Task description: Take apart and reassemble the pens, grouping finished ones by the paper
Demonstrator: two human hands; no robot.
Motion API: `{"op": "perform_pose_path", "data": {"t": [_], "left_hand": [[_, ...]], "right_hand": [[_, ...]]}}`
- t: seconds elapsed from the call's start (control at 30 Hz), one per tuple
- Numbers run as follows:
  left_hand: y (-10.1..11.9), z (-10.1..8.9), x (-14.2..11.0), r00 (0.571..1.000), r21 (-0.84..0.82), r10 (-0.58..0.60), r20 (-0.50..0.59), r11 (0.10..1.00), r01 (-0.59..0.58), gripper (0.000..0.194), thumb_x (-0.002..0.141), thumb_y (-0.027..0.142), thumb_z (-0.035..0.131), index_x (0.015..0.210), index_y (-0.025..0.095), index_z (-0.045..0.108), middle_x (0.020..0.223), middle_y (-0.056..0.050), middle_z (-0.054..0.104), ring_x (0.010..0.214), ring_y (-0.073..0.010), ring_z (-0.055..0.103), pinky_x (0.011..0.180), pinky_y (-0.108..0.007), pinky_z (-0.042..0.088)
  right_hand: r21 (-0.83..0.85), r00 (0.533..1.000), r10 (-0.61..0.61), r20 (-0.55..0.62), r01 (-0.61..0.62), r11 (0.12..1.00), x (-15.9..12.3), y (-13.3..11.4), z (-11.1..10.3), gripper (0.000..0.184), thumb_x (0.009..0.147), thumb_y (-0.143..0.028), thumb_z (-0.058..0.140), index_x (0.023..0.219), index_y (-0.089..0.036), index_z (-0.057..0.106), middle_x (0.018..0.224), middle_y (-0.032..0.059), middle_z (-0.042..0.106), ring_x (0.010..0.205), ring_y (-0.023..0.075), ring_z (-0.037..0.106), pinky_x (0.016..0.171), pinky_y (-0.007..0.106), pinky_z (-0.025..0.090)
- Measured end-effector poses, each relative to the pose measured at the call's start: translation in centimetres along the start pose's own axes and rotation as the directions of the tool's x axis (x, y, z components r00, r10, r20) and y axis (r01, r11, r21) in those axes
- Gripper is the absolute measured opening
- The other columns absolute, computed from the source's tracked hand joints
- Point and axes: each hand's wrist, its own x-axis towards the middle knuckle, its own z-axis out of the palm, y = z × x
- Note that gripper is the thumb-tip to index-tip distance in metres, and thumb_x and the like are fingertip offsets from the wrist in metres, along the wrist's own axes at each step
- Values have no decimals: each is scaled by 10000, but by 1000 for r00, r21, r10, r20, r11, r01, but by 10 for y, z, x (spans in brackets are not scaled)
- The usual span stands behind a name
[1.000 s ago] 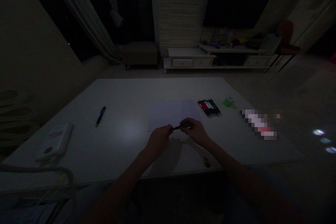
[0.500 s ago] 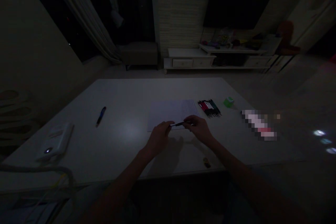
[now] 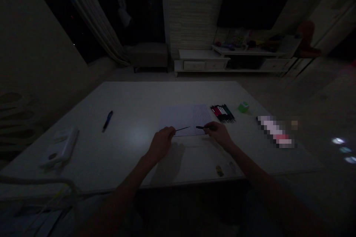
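Note:
My left hand (image 3: 163, 140) pinches a thin dark pen refill (image 3: 183, 129) by one end, its free tip pointing right. Between the fingers of my right hand (image 3: 221, 135) is a dark pen barrel (image 3: 199, 127) that points left. A small gap separates refill and barrel. Both are held above the near part of a sheet of paper (image 3: 176, 116), which has rows of writing on its right side. Just beyond my right hand, several pens (image 3: 222, 113) lie side by side, with red, white, green and black parts. The dim light hides fine detail.
On the white table (image 3: 133, 100) are a blue pen (image 3: 107, 121) and a white device (image 3: 60, 147) at left. A green cube-shaped item (image 3: 243, 107) and a pixelated object (image 3: 274, 132) lie at right. A small yellow-and-dark item (image 3: 219, 170) is near the front edge.
My hands have moved apart, the left one leftward and the right one slightly rightward. The refill and barrel, joined in line before, now show a gap between them.

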Motion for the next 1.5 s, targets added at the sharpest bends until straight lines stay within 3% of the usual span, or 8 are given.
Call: {"op": "perform_pose_path", "data": {"t": [0.37,0.6,0.77,1.0,1.13,1.23,1.4,1.5], "left_hand": [[2,0,0,1000,56,-7,19,998,6,220,911,238,325,875,197,538,823,-23,572,735,-140,529,680,-252,376],[2,4,1,999,88,-4,51,996,0,232,917,258,317,874,200,537,818,-24,570,746,-141,535,688,-250,370],[5,10,-1,995,140,8,103,990,-22,250,922,267,303,897,200,543,823,-30,572,727,-142,535,659,-250,355],[14,16,-3,982,165,60,181,982,-91,219,909,243,335,877,197,547,830,-34,584,763,-154,544,678,-255,351],[9,11,-7,981,171,44,187,982,-77,235,914,257,322,886,202,549,840,-34,587,772,-154,544,677,-256,354],[0,3,-9,985,196,-1,171,980,-33,257,917,271,305,876,200,548,816,-33,582,735,-149,539,663,-261,355],[-10,-6,-11,976,202,-103,190,977,64,218,896,252,349,839,193,551,782,-27,578,726,-145,542,650,-253,363],[-6,-4,-16,979,186,-79,186,982,44,234,904,262,334,844,196,551,807,-30,585,732,-148,543,648,-256,360]], "right_hand": [[-110,996,-82,-19,79,991,16,11,38,189,691,-307,597,792,-161,661,767,54,675,706,170,620,662,281,467],[-353,958,-282,45,279,893,3,14,43,117,666,-267,662,756,-197,692,790,59,638,816,197,557,751,321,417],[-192,949,-316,15,312,930,-5,-4,33,161,802,-293,537,813,-191,660,805,46,624,723,151,549,670,282,421],[-123,888,-422,184,447,886,-24,-21,33,88,746,-271,634,800,-204,652,810,33,601,808,157,549,679,274,418],[-170,901,-388,193,420,891,-23,-14,24,52,754,-233,615,770,-192,642,815,34,589,818,158,543,705,286,420],[-251,935,-338,110,355,900,-21,-5,20,48,736,-228,622,758,-193,645,821,39,579,823,168,534,745,309,418],[-322,952,-293,88,305,896,-19,9,32,56,704,-239,642,734,-205,674,807,42,560,830,178,519,764,322,416],[-290,951,-293,99,309,906,-15,9,35,89,723,-251,628,774,-201,682,811,42,565,814,169,523,725,298,420]]}}
